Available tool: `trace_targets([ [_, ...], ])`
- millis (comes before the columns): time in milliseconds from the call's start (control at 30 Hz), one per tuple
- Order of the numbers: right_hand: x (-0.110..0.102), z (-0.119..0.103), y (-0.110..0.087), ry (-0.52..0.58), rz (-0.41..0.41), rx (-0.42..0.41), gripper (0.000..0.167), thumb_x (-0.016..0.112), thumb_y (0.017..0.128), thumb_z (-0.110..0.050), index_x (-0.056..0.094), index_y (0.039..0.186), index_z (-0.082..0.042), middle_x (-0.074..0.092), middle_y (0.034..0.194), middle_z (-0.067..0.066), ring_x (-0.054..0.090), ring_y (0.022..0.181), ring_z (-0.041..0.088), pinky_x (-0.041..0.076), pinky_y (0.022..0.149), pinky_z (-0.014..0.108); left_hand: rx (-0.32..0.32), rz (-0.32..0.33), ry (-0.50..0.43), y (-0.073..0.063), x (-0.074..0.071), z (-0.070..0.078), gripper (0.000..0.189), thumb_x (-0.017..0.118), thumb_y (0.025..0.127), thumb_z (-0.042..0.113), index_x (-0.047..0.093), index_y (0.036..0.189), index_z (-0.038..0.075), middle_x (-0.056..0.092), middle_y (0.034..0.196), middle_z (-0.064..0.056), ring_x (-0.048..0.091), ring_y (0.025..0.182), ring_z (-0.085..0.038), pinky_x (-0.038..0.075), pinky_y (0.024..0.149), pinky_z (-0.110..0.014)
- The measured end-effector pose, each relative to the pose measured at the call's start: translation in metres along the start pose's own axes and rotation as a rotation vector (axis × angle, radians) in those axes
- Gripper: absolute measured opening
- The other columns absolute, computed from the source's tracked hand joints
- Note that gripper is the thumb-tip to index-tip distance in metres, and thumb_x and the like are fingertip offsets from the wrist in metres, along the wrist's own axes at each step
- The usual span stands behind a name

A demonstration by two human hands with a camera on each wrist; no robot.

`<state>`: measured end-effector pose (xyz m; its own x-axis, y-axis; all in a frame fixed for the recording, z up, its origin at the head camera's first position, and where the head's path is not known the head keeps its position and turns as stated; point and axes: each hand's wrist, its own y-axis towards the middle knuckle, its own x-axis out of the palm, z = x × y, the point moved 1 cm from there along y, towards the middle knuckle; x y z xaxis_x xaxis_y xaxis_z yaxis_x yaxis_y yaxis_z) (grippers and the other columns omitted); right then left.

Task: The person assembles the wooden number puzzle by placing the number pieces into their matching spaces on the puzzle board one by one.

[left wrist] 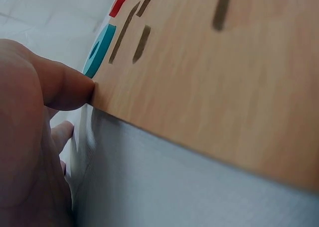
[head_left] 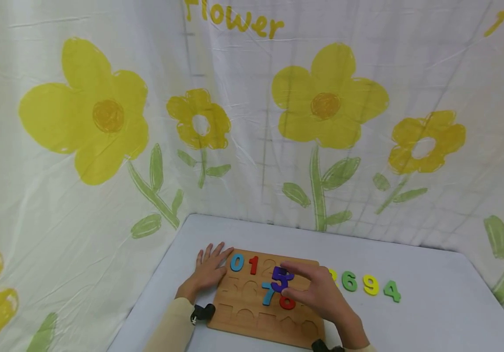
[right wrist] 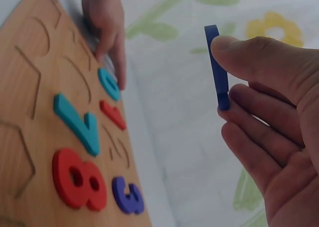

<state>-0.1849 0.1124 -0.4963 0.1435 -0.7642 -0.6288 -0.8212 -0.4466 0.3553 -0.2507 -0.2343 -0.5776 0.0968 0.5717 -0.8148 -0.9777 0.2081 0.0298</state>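
My right hand (head_left: 317, 291) pinches a purple number 5 (head_left: 280, 284) between thumb and fingers, raised above the wooden number board (head_left: 243, 332). The right wrist view shows this piece edge-on. My left hand (head_left: 209, 270) lies with fingers spread at the board's far left corner, its thumb touching the edge. On the board are a blue 0 (head_left: 236, 262), a red 1 (head_left: 253, 265), a blue 7 (right wrist: 77, 122), a red 8 (right wrist: 79, 179) and a purple 3 (right wrist: 127, 194). In the head view the right hand and held piece partly cover the 3 and 8.
Right of the board on the white table (head_left: 436, 313) lie a green 6 (head_left: 349, 281), a yellow 9 (head_left: 371, 285) and a green 4 (head_left: 392, 291). A yellow piece (head_left: 333, 275) is partly hidden behind the right hand. A flower-printed curtain (head_left: 243, 195) hangs behind the table.
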Motion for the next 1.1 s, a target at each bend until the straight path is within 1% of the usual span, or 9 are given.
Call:
trace_targets([
  [67,0.005,-0.003,0.006,0.024,-0.011,-0.01,0.051,0.088,0.094,-0.033,0.074,0.142,-0.022,0.079,0.136,-0.002,0.078,0.121,0.026,0.064,0.101,0.043,-0.001,0.002,0.001,0.0,0.0,0.0,0.062,0.053,0.101,0.01,0.053,0.163,0.011,0.032,0.178,-0.024,0.01,0.167,-0.056,0.0,0.13,-0.075],
  [300,0.023,-0.01,0.022,0.059,-0.082,0.065,0.054,0.085,0.096,-0.04,0.072,0.145,-0.026,0.073,0.145,-0.006,0.073,0.13,0.027,0.062,0.103,0.049,-0.003,0.004,0.005,0.0,0.001,0.001,0.063,0.053,0.099,0.01,0.053,0.162,0.011,0.032,0.177,-0.024,0.011,0.166,-0.056,0.0,0.13,-0.075],
  [433,0.033,-0.014,0.031,0.018,-0.1,0.027,0.054,0.086,0.095,-0.04,0.072,0.146,-0.026,0.073,0.146,-0.006,0.074,0.128,0.025,0.062,0.103,0.052,-0.001,0.005,0.01,-0.001,-0.001,0.002,0.062,0.054,0.1,0.011,0.053,0.162,0.011,0.033,0.177,-0.025,0.011,0.166,-0.057,-0.001,0.13,-0.076],
  [533,0.041,-0.017,0.038,0.0,-0.134,-0.002,0.056,0.085,0.096,-0.038,0.071,0.147,-0.022,0.074,0.144,-0.002,0.075,0.126,0.029,0.062,0.103,0.053,-0.002,0.0,0.017,-0.001,-0.002,0.002,0.063,0.054,0.1,0.011,0.052,0.163,0.011,0.032,0.177,-0.024,0.01,0.167,-0.056,-0.001,0.13,-0.075],
  [767,0.067,-0.017,0.053,0.069,-0.215,-0.022,0.056,0.084,0.098,-0.03,0.069,0.149,-0.013,0.077,0.139,0.003,0.072,0.129,0.035,0.061,0.105,0.055,-0.003,-0.015,0.015,-0.001,-0.003,0.001,0.062,0.054,0.101,0.012,0.053,0.164,0.014,0.03,0.179,-0.023,0.009,0.167,-0.055,-0.002,0.13,-0.075],
  [867,0.079,-0.015,0.059,0.044,-0.217,-0.069,0.056,0.086,0.096,-0.027,0.07,0.147,-0.011,0.079,0.136,0.004,0.074,0.123,0.035,0.062,0.1,0.056,0.003,-0.016,0.008,0.0,-0.002,-0.001,0.063,0.054,0.101,0.012,0.052,0.164,0.013,0.03,0.179,-0.023,0.008,0.167,-0.056,-0.003,0.13,-0.075],
  [967,0.092,-0.012,0.063,-0.006,-0.215,-0.087,0.056,0.088,0.094,-0.025,0.072,0.146,-0.013,0.08,0.131,0.002,0.076,0.118,0.029,0.064,0.096,0.049,0.016,-0.008,-0.018,0.001,0.0,-0.005,0.064,0.053,0.1,0.013,0.051,0.164,0.012,0.029,0.178,-0.025,0.007,0.167,-0.057,-0.005,0.129,-0.076],
  [1000,0.096,-0.011,0.064,-0.023,-0.216,-0.082,0.056,0.089,0.093,-0.025,0.072,0.146,-0.014,0.081,0.13,0.001,0.078,0.111,0.027,0.065,0.09,0.045,0.018,-0.006,-0.024,0.002,0.002,-0.007,0.064,0.053,0.1,0.014,0.051,0.164,0.012,0.029,0.178,-0.025,0.006,0.167,-0.057,-0.006,0.129,-0.075],
  [1100,0.107,-0.007,0.065,-0.049,-0.229,-0.015,0.057,0.09,0.092,-0.028,0.073,0.146,-0.019,0.081,0.13,-0.004,0.075,0.104,0.02,0.06,0.082,0.032,0.017,0.003,-0.027,0.005,0.007,-0.013,0.066,0.052,0.1,0.017,0.049,0.166,0.013,0.028,0.179,-0.023,0.005,0.168,-0.055,-0.008,0.13,-0.074],
])
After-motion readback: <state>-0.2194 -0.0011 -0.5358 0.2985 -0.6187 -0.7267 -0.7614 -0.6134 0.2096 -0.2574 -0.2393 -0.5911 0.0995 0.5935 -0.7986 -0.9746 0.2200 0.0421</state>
